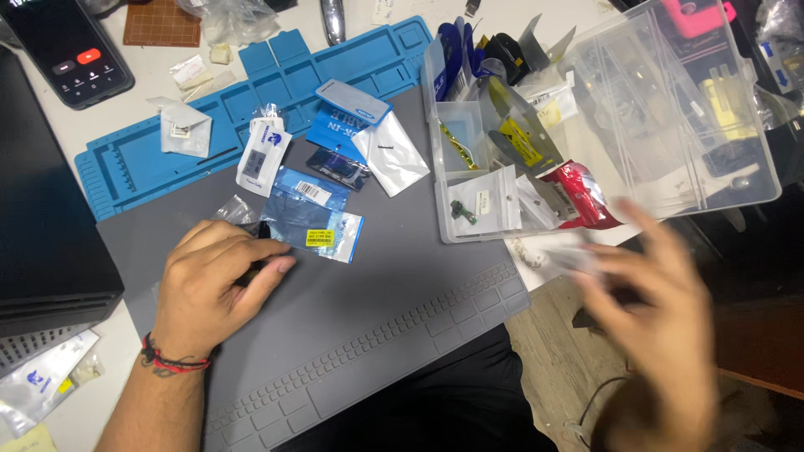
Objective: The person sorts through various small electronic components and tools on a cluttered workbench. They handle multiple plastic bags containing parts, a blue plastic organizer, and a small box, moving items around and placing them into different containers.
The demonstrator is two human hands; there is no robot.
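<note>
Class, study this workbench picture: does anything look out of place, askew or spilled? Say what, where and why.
Small packets lie scattered at odd angles where the grey mat meets the blue mat, not sorted. The clear plastic box is open and overstuffed, packets poking above its rim. The left hand rests on the grey mat; the right hand is blurred.

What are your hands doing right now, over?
Left hand curled on gray mat, beside blue packets. Right hand blurred, near clear box.
</note>
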